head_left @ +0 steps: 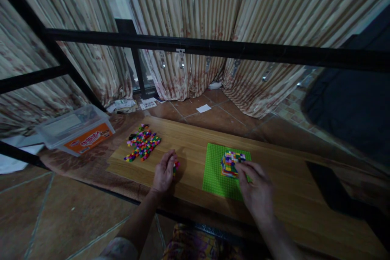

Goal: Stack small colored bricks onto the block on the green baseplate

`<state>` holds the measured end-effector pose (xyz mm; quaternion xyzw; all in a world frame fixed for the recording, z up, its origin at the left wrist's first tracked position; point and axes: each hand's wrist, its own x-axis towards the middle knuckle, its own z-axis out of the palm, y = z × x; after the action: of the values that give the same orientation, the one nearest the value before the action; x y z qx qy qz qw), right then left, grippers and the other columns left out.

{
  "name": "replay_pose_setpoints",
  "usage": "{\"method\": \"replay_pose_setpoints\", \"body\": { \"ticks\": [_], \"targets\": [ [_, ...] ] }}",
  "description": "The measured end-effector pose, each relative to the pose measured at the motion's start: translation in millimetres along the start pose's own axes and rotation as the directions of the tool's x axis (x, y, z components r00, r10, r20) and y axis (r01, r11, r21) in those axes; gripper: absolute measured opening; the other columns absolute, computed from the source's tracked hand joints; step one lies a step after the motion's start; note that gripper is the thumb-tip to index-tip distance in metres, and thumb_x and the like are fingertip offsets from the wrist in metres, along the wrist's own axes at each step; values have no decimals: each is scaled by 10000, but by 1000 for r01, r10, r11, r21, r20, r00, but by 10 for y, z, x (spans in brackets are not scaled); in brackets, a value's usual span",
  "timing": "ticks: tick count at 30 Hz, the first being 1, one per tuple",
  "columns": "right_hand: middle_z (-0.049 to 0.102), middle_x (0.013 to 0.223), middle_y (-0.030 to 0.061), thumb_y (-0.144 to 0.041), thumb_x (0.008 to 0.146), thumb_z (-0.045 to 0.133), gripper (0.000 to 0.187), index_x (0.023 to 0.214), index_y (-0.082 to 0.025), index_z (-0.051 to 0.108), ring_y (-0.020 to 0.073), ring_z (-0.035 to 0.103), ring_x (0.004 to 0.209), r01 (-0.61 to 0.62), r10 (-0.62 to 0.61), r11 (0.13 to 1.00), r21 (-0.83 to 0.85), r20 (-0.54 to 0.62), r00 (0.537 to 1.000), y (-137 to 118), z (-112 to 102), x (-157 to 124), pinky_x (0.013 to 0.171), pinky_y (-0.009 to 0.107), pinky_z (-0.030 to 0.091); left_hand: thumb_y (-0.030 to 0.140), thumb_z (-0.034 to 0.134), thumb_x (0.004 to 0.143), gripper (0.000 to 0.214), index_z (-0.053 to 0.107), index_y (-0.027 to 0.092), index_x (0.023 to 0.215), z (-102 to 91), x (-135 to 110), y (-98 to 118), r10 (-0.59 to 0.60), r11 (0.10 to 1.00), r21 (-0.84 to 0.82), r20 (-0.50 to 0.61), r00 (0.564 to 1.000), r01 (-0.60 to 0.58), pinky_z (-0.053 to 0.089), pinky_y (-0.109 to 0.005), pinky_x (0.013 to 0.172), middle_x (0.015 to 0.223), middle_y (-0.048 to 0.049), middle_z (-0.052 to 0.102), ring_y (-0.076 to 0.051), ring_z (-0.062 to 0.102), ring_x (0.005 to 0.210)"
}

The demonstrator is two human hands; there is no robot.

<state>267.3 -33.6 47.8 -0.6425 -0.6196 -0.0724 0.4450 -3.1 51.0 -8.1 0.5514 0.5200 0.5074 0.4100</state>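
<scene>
On the wooden board, a green baseplate (pixel 211 170) carries a small block-shaped build of multicoloured toy bricks (pixel 229 166). My right hand (pixel 257 189) is at the build's right side, thumb and forefinger pinched together at its upper edge. Whatever sits between those fingertips is hidden. Left of the baseplate, my left hand (pixel 163 174) is closed, with a few red, pink and green toy bricks (pixel 176 165) showing at its fingers. Farther left lies a loose pile of small toy bricks (pixel 143 144) in many colours.
A clear plastic box (pixel 76 130) with an orange label stands beyond the board's left end. A black flat object (pixel 329 191) lies on the right of the wooden board (pixel 185 142). A black metal rail (pixel 207 46) crosses in front of striped curtains (pixel 189 8). Papers (pixel 203 108) lie on the tiled floor.
</scene>
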Motion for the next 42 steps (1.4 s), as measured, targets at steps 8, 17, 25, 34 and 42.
{"method": "replay_pose_setpoints", "body": {
  "ticks": [8,17,25,34,42],
  "targets": [
    [686,900,34,-298,926,517,196,895,-248,704,169,650,850,-86,45,979,187,214,976,-445,147,-396,792,312,525,484,489,909,447,596,174,1214,4,-11,4,-24,999,-28,-7,1000,24,531,-336,872,1010,-83,690,-196,656,958],
    [658,865,45,-231,931,474,199,881,-226,666,177,625,832,-109,-16,956,272,419,908,-762,724,-658,789,311,503,501,420,935,486,569,145,1229,2,-39,90,-52,994,-99,24,998,54,541,-296,801,1019,-84,657,-177,639,903],
    [641,916,60,-185,895,525,138,966,-215,639,207,593,895,-81,-38,972,220,488,872,-1040,942,-556,818,338,481,523,399,940,504,578,144,1220,-11,-26,43,-31,998,-63,26,999,32,523,-332,876,1023,-88,666,-196,633,949],
    [631,880,68,-191,819,625,91,904,-216,605,244,583,893,-23,8,999,24,514,858,-1177,1086,-498,808,368,452,523,392,946,499,580,146,1213,-18,-25,37,-34,997,-61,23,999,35,525,-350,893,1015,-91,667,-205,640,961],
    [631,898,82,-181,807,623,96,891,-219,597,253,582,885,12,28,997,-77,493,870,-1215,1147,-491,787,372,447,533,393,944,509,583,154,1225,-28,-21,21,-21,998,-63,29,999,22,531,-347,878,1015,-87,667,-199,640,939]
  ]
}}
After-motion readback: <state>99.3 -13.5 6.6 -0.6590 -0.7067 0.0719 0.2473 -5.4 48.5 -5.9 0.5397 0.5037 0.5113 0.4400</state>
